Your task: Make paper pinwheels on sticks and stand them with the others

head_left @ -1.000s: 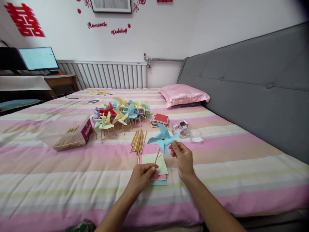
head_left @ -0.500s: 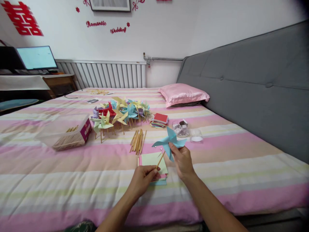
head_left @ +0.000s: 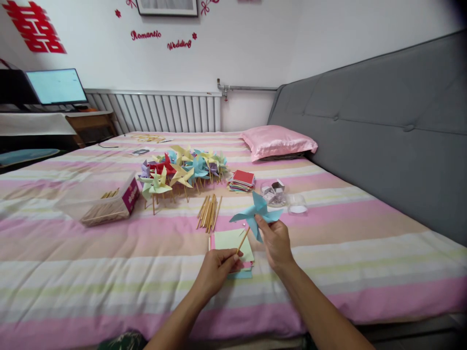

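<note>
My right hand [head_left: 278, 238] pinches a light-blue paper pinwheel [head_left: 255, 214] near its centre, thumb on the front. Between the fingers of my left hand [head_left: 222, 266] is a thin wooden stick [head_left: 243, 240], slanting up to the right. Its upper end meets the pinwheel's lower edge in view; whether it is fixed there I cannot tell. Below both hands lies a stack of coloured paper squares [head_left: 231, 240], pale green on top, partly covered by my left hand. A loose bundle of wooden sticks [head_left: 208, 214] lies just beyond it.
Finished-looking pinwheels [head_left: 182, 172] on sticks stand clustered farther back. A clear plastic box [head_left: 76, 197] with sticks is at left. Behind the pinwheel are a red-topped paper stack [head_left: 243, 178], a small divided container [head_left: 273, 192] and a clear lid [head_left: 297, 206]. A pink pillow [head_left: 279, 141] lies by the grey headboard [head_left: 365, 112].
The stick's upper end has come slightly closer to the pinwheel and now meets its edge in view. Both hands stay almost in place, and the view has shifted very slightly.
</note>
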The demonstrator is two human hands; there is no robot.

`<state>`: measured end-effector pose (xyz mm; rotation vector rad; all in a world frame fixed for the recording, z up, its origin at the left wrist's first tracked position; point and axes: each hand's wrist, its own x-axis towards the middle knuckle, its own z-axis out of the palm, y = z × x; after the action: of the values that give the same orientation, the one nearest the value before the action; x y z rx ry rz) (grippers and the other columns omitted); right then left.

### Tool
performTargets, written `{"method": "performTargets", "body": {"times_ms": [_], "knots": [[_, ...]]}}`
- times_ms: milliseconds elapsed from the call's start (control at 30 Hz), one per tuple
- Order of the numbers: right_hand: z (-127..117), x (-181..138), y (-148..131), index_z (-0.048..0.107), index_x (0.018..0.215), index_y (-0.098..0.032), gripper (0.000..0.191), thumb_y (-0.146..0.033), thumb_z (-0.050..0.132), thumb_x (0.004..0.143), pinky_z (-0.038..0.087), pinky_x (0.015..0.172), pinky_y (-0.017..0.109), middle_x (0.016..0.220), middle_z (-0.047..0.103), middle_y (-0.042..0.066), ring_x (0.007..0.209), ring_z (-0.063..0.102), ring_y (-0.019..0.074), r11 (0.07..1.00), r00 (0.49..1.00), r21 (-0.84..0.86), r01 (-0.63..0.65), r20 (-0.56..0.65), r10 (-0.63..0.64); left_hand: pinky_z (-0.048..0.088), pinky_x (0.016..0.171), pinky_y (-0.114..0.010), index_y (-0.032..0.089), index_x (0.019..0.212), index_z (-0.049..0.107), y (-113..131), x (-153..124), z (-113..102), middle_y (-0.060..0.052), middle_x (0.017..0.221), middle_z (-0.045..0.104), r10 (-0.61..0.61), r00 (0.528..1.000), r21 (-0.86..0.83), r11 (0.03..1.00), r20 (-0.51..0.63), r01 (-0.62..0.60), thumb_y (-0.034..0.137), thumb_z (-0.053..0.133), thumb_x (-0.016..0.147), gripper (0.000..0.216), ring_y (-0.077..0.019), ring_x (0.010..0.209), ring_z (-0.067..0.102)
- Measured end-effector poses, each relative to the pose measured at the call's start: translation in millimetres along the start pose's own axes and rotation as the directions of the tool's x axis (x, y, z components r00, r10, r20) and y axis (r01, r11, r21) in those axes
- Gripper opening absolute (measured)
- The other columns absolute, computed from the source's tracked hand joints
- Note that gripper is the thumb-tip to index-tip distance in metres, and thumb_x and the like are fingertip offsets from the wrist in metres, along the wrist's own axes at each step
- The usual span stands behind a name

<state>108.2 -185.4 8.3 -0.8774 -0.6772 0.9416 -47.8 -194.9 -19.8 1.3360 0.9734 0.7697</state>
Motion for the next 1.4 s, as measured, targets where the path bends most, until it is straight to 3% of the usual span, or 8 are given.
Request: {"method": "performTargets", "body": {"times_ms": [133,200,400,633,867,1100,1400], "knots": [[4.9,-5.7,-7.1,0.065,0.092,-0.021,0.03,-0.04,0.071,0.069,0.045,0.083,0.031,0.093,0.068,0.005,0.09,0.061,0.0194,0.999,0.981,0.03,-0.016,0.194,0.01,0.051,0.071,-0.032,0.013,0.083,0.071,3.9,2.5,-3.0,-0.006,0.07,0.07,0.002,0.996,-0.033,0.999,-0.09,-0.005,0.045,0.066,0.067,0.036,-0.0202,0.067,0.065],[5.9,-7.8,-6.5,0.066,0.091,-0.021,0.028,-0.039,0.07,0.07,0.044,0.083,0.03,0.091,0.068,0.003,0.088,0.06,0.0181,0.999,0.973,0.035,-0.038,0.227,0.029,0.051,0.07,-0.032,0.012,0.084,0.071,6.2,3.3,-5.1,-0.007,0.07,0.071,0.01,0.992,-0.048,0.999,-0.128,-0.016,0.045,0.068,0.066,0.038,-0.02,0.067,0.065],[3.8,-9.9,2.9,0.066,0.069,-0.017,0.02,-0.036,0.071,0.067,0.04,0.067,0.026,0.065,0.06,-0.001,0.065,0.051,0.013,0.996,0.982,-0.046,-0.074,0.169,0.081,0.051,0.07,-0.032,0.011,0.085,0.071,10.0,1.6,-6.5,-0.008,0.071,0.071,0.013,0.991,-0.085,0.996,-0.135,-0.024,0.046,0.069,0.064,0.041,-0.0199,0.069,0.065],[1.5,-6.3,5.5,0.065,0.065,-0.017,0.02,-0.036,0.071,0.065,0.039,0.065,0.026,0.063,0.058,0.0,0.064,0.049,0.0138,0.996,0.997,-0.088,-0.024,0.068,0.03,0.052,0.07,-0.033,0.011,0.086,0.071,7.9,1.9,-6.8,-0.008,0.07,0.07,0.031,0.992,-0.079,0.996,-0.124,-0.041,0.047,0.069,0.064,0.042,-0.0196,0.067,0.064],[-4.8,1.5,5.1,0.065,0.065,-0.017,0.021,-0.037,0.072,0.064,0.038,0.062,0.026,0.061,0.053,-0.002,0.061,0.046,0.0124,0.996,0.998,-0.077,0.034,-0.054,-0.038,0.052,0.071,-0.032,0.011,0.084,0.071,7.2,2.7,-7.6,-0.008,0.07,0.071,0.018,0.993,-0.08,0.996,-0.12,-0.027,0.047,0.069,0.064,0.042,-0.0197,0.067,0.065],[-8.1,4.9,2.2,0.064,0.066,-0.017,0.022,-0.037,0.073,0.064,0.036,0.061,0.026,0.061,0.052,-0.002,0.06,0.044,0.0116,0.997,0.994,-0.062,0.049,-0.092,-0.055,0.051,0.069,-0.031,0.011,0.084,0.071,7.7,1.9,-5.9,-0.007,0.071,0.071,-0.005,0.994,-0.061,0.998,-0.106,-0.002,0.046,0.068,0.065,0.04,-0.0189,0.066,0.065],[-6.4,3.6,-1.5,0.063,0.092,-0.017,0.031,-0.036,0.069,0.069,0.038,0.062,0.026,0.077,0.061,0.002,0.06,0.047,0.0101,0.998,0.993,-0.005,0.055,-0.101,-0.055,0.05,0.062,-0.027,0.01,0.086,0.071,10.0,1.5,-10.7,-0.008,0.071,0.071,-0.004,0.984,-0.085,0.996,-0.178,-0.011,0.04,0.07,0.065,0.037,-0.0169,0.063,0.064]]}}
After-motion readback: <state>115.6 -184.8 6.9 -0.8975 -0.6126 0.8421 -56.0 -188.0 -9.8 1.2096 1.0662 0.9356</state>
